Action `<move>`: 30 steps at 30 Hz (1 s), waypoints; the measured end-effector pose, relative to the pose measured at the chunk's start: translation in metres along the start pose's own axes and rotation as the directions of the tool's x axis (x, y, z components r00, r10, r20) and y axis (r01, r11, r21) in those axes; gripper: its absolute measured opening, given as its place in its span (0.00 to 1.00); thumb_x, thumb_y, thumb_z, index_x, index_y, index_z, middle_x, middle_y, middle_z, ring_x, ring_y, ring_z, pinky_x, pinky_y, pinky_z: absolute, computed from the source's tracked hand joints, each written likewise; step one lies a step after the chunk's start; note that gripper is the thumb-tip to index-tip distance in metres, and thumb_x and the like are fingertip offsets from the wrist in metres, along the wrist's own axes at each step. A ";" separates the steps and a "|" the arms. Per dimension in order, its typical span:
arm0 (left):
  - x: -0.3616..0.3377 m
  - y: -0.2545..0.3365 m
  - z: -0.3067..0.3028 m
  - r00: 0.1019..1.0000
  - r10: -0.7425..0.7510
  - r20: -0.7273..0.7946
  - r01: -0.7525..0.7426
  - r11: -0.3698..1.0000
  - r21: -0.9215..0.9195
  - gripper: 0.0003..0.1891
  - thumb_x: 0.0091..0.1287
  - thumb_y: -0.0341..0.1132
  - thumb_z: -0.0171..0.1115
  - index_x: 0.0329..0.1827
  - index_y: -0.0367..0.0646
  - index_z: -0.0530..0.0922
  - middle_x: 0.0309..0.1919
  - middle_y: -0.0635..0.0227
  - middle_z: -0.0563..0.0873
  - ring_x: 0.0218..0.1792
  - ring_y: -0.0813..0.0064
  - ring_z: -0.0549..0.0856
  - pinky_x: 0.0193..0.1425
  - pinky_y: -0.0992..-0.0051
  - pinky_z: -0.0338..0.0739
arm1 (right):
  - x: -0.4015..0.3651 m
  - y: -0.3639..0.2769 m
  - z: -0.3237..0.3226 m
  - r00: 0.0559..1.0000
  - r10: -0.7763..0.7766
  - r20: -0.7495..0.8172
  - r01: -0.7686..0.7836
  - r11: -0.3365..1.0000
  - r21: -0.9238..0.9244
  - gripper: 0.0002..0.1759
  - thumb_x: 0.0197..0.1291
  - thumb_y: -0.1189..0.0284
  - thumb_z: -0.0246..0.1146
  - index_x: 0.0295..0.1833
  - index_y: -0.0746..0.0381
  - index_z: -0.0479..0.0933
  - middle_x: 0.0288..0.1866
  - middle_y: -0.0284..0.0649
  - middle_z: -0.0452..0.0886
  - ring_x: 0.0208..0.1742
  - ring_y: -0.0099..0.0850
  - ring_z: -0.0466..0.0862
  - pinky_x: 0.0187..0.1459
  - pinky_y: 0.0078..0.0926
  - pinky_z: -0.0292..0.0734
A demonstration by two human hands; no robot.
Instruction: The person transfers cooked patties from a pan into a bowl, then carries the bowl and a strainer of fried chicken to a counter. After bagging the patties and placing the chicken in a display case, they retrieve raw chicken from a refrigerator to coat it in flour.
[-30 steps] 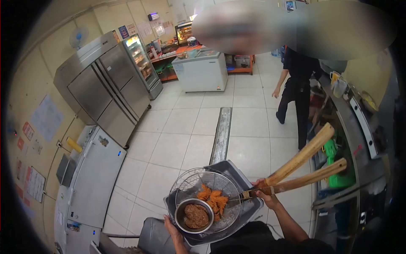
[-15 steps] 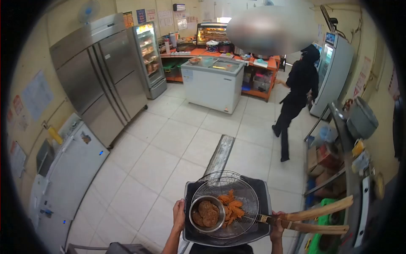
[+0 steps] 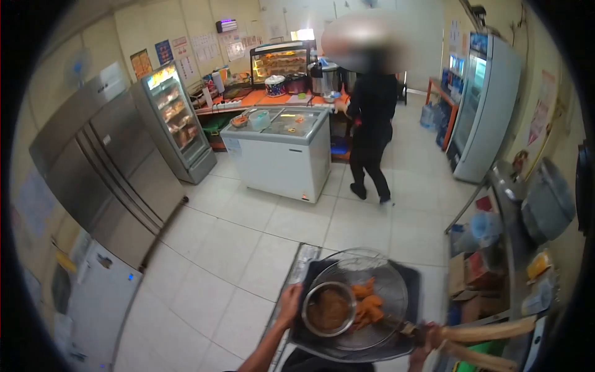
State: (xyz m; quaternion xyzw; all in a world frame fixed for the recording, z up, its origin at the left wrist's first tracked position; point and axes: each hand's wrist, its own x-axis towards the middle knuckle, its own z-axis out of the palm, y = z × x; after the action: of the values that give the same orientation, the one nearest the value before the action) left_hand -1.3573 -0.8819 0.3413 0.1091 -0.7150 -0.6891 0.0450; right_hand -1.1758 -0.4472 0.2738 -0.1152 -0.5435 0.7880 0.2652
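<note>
I carry a dark grey tray (image 3: 412,282) in front of me. My left hand (image 3: 289,304) grips its left edge. On the tray rests a round wire skimmer (image 3: 384,282) with orange fried pieces (image 3: 367,307) in it, and a small steel bowl (image 3: 328,309) of brown food sits at its left. My right hand (image 3: 427,338) holds the tray's right side together with the skimmer's long wooden handles (image 3: 489,338), which stick out to the right.
A person in black (image 3: 372,124) walks ahead beside a white chest freezer (image 3: 279,155). Steel fridges (image 3: 105,161) and a glass display fridge (image 3: 173,118) line the left wall. A counter with pots (image 3: 533,204) runs along the right. A floor drain (image 3: 304,263) lies in the tiles.
The view has advanced across the tiled floor toward the chest freezer. The person in black moved from the right side to the freezer. My hands keep the same hold on the tray and skimmer.
</note>
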 end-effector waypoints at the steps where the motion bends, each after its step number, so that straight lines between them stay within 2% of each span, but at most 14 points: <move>1: 0.022 0.004 0.023 0.998 -0.050 0.025 0.050 0.999 -0.014 0.23 0.78 0.50 0.53 0.46 0.35 0.80 0.37 0.72 0.79 0.40 0.79 0.75 0.48 0.76 0.71 | 0.025 -0.072 0.082 0.988 0.104 -0.115 -0.100 0.994 0.038 0.15 0.74 0.56 0.58 0.53 0.56 0.70 0.50 0.33 0.73 0.57 0.28 0.74 0.65 0.31 0.66; 3: 0.074 0.015 0.065 0.987 -0.142 0.073 0.142 0.990 0.013 0.23 0.78 0.51 0.53 0.49 0.34 0.80 0.38 0.69 0.81 0.41 0.77 0.77 0.49 0.75 0.72 | 0.094 -0.076 0.086 0.986 0.154 -0.064 -0.144 0.979 0.142 0.16 0.74 0.56 0.58 0.54 0.55 0.70 0.52 0.33 0.74 0.60 0.28 0.73 0.67 0.32 0.63; 4: 0.097 0.023 0.089 0.993 -0.106 0.053 0.105 0.994 0.011 0.23 0.78 0.51 0.53 0.48 0.34 0.80 0.38 0.69 0.81 0.41 0.77 0.76 0.48 0.75 0.72 | 0.131 -0.077 0.083 0.983 0.182 -0.030 -0.171 0.962 0.211 0.16 0.74 0.56 0.58 0.54 0.55 0.70 0.52 0.33 0.74 0.60 0.29 0.73 0.68 0.33 0.63; 7: 0.167 0.035 0.167 0.996 -0.052 0.070 0.054 0.998 -0.031 0.23 0.78 0.51 0.53 0.46 0.35 0.80 0.37 0.71 0.80 0.40 0.79 0.75 0.46 0.76 0.71 | 0.227 -0.043 0.041 0.991 0.055 -0.119 -0.061 0.997 -0.051 0.17 0.72 0.59 0.61 0.57 0.57 0.71 0.52 0.33 0.75 0.59 0.29 0.75 0.68 0.36 0.67; 8: 0.189 0.034 0.188 0.983 -0.132 0.129 0.137 0.990 -0.028 0.22 0.77 0.51 0.54 0.48 0.36 0.81 0.39 0.69 0.81 0.42 0.79 0.76 0.49 0.77 0.71 | 0.256 -0.033 0.033 0.977 0.112 -0.182 -0.103 0.993 0.053 0.17 0.72 0.59 0.62 0.58 0.57 0.72 0.50 0.33 0.75 0.58 0.30 0.76 0.67 0.35 0.68; 10: 0.248 0.038 0.248 0.973 -0.151 0.173 0.177 0.973 -0.146 0.22 0.77 0.50 0.55 0.50 0.37 0.81 0.40 0.68 0.82 0.45 0.79 0.77 0.53 0.77 0.71 | 0.334 -0.007 0.025 0.986 0.019 -0.164 -0.009 0.998 0.062 0.17 0.72 0.59 0.61 0.59 0.57 0.72 0.51 0.33 0.76 0.59 0.30 0.76 0.68 0.36 0.67; 14: 0.352 0.052 0.362 0.987 -0.101 0.125 0.105 0.994 -0.028 0.21 0.77 0.49 0.56 0.51 0.36 0.80 0.41 0.66 0.83 0.45 0.77 0.79 0.54 0.77 0.72 | 0.464 0.028 0.056 0.969 0.083 -0.235 -0.043 0.984 0.170 0.16 0.72 0.60 0.61 0.57 0.56 0.71 0.52 0.33 0.76 0.59 0.31 0.76 0.68 0.36 0.66; 15: 0.386 0.035 0.393 0.989 -0.014 0.149 0.012 1.000 0.011 0.23 0.77 0.50 0.56 0.50 0.34 0.80 0.40 0.65 0.83 0.44 0.77 0.79 0.52 0.76 0.73 | 0.487 0.018 0.048 0.957 0.110 -0.268 -0.065 0.983 0.171 0.16 0.72 0.60 0.61 0.57 0.56 0.71 0.52 0.34 0.76 0.59 0.31 0.76 0.68 0.37 0.66; 16: 0.417 0.047 0.427 0.978 -0.065 0.196 0.062 0.998 0.023 0.24 0.76 0.51 0.56 0.49 0.33 0.80 0.39 0.66 0.83 0.43 0.77 0.79 0.51 0.75 0.73 | 0.524 0.003 0.035 0.950 0.119 -0.288 -0.073 0.984 0.163 0.16 0.72 0.60 0.61 0.57 0.56 0.71 0.52 0.34 0.76 0.59 0.31 0.76 0.68 0.37 0.66; 18: 0.474 0.080 0.498 0.954 -0.126 0.271 0.130 0.992 0.003 0.24 0.77 0.52 0.56 0.49 0.34 0.80 0.40 0.67 0.83 0.43 0.77 0.78 0.51 0.75 0.73 | 0.597 0.016 0.002 0.972 -0.029 -0.232 0.031 0.999 0.006 0.16 0.72 0.59 0.61 0.56 0.56 0.70 0.53 0.35 0.75 0.61 0.33 0.75 0.68 0.38 0.65; 22: 0.582 0.104 0.630 0.924 -0.076 0.374 0.078 0.997 0.009 0.23 0.77 0.51 0.54 0.49 0.34 0.80 0.38 0.70 0.81 0.42 0.79 0.76 0.52 0.77 0.71 | 0.720 -0.001 0.019 0.913 -0.044 -0.405 0.080 0.994 0.071 0.19 0.72 0.57 0.61 0.57 0.57 0.68 0.51 0.37 0.72 0.61 0.34 0.74 0.68 0.39 0.65; 23: 0.607 0.109 0.663 0.913 -0.075 0.402 0.068 0.997 0.032 0.23 0.78 0.51 0.53 0.47 0.35 0.80 0.36 0.72 0.79 0.41 0.79 0.75 0.50 0.77 0.70 | 0.759 -0.015 0.034 0.913 0.034 -0.407 0.027 0.989 0.143 0.19 0.72 0.57 0.61 0.57 0.58 0.68 0.52 0.36 0.70 0.62 0.34 0.74 0.69 0.40 0.65; 26: 0.684 0.105 0.771 0.913 -0.084 0.399 0.085 0.996 0.016 0.23 0.79 0.51 0.52 0.45 0.36 0.80 0.34 0.73 0.77 0.39 0.80 0.72 0.47 0.78 0.69 | 0.875 0.029 -0.024 0.913 -0.123 -0.388 0.112 0.992 -0.050 0.19 0.71 0.58 0.62 0.56 0.58 0.68 0.52 0.36 0.70 0.61 0.34 0.73 0.70 0.40 0.63; 30: 0.754 0.106 0.881 0.942 -0.195 0.274 0.197 0.980 0.023 0.23 0.78 0.53 0.52 0.39 0.39 0.79 0.30 0.76 0.73 0.36 0.80 0.70 0.42 0.77 0.67 | 1.024 0.062 -0.063 0.881 -0.130 -0.456 0.113 0.992 -0.064 0.19 0.69 0.59 0.64 0.56 0.59 0.70 0.51 0.36 0.73 0.58 0.33 0.74 0.70 0.39 0.62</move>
State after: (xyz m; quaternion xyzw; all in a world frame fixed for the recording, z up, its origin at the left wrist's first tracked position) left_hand -2.2898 -0.1838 0.3415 0.0827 -0.6981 -0.7004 -0.1232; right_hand -2.0168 0.1425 0.3020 -0.2684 -0.4856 0.7105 0.4328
